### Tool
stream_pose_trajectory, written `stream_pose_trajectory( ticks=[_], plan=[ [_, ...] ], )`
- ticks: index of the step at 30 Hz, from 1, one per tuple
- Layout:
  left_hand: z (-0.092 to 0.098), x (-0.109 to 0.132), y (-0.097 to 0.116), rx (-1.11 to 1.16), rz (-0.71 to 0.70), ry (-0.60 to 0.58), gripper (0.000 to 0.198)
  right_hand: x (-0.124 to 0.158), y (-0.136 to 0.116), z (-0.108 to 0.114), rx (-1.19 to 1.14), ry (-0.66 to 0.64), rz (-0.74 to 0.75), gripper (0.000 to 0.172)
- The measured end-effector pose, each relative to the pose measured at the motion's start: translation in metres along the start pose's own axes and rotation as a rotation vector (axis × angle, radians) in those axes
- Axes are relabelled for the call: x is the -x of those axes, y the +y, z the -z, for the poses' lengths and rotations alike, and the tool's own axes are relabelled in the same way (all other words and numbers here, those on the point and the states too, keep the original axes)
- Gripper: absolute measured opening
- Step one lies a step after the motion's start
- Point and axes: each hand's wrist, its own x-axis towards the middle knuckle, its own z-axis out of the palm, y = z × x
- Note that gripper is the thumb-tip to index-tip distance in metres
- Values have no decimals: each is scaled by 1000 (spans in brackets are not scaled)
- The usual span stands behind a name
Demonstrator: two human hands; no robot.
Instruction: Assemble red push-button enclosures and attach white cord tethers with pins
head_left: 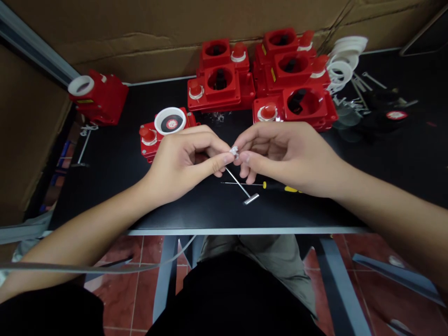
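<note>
My left hand [191, 161] pinches a small crumpled white piece [234, 151] between thumb and fingertips. From the other side the thumb and forefinger of my right hand [280, 151] close on the same piece; its exact kind is too small to make out. Under my left fingers shows a T-handled metal tool [241, 187], its far end hidden by them. A thin screwdriver with a yellow tip [264, 185] lies on the black table, and a second yellow handle [290, 189] shows below my right hand. Just beyond my left hand stands a red box with a white ring [170, 112].
Several red housings [224, 93] with round openings and red knobs stand at the back. Another red housing [112, 100] is at far left, near a second T-handled tool [84, 147]. White rings [346, 51] and clear discs [346, 119] lie at right. A cardboard wall [147, 46] rises behind.
</note>
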Motion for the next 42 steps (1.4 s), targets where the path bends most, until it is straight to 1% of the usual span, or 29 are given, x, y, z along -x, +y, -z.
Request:
stream_pose_trajectory(
  ticks=[4, 6, 8, 10, 12, 14, 17, 20, 21, 23, 27, 29, 31, 33, 35, 37, 40, 42],
  plan=[
    [0, -1, 1, -55, -32, 13, 26, 3, 1, -2, 41, 29, -27, 34],
    [-1, -1, 2, -74, -30, 18, 30, 5, 3, -3, 133, 73, 27, 33],
    [-2, 0, 2, -68, -9, 21, 29, 7, 5, -3, 298, 130, 148, 23],
    [-2, 0, 2, -40, 22, 21, 27, 8, 7, -2, 515, 178, 325, 13],
    [-2, 0, 2, 4, 62, 20, 26, 9, 9, -1, 728, 200, 490, 14],
    [-2, 0, 2, 42, 103, 16, 26, 9, 10, 0, 896, 211, 600, 19],
    [-1, -1, 3, 85, 150, 3, 26, 9, 9, 0, 1045, 259, 737, 19],
    [-1, -3, 3, 123, 188, -28, 33, 10, 9, 0, 1077, 299, 876, 15],
    [-1, -3, 3, 134, 199, -42, 37, 10, 8, 0, 1065, 291, 885, 16],
    [0, -5, 4, 160, 212, -69, 45, 11, 7, 0, 1000, 244, 835, 17],
    [2, -6, 5, 176, 198, -108, 52, 13, 2, 0, 850, 131, 547, 18],
    [3, -6, 5, 147, 180, -117, 51, 13, 1, -1, 794, 104, 458, 18],
    [4, -6, 4, 108, 154, -115, 48, 12, 0, -3, 738, 99, 452, 22],
    [4, -4, 3, 38, 109, -92, 43, 9, 0, -4, 691, 114, 505, 26],
    [5, -3, 4, -77, 41, -55, 37, 6, 1, -5, 655, 156, 567, 27],
    [5, -1, 4, -207, -31, -22, 28, 4, 4, -5, 619, 197, 582, 27],
    [5, 1, 3, -331, -121, -4, 16, 3, 7, -6, 557, 213, 509, 28],
    [4, 2, 2, -372, -167, -5, 13, 4, 8, -7, 523, 207, 470, 27]
  ],
)
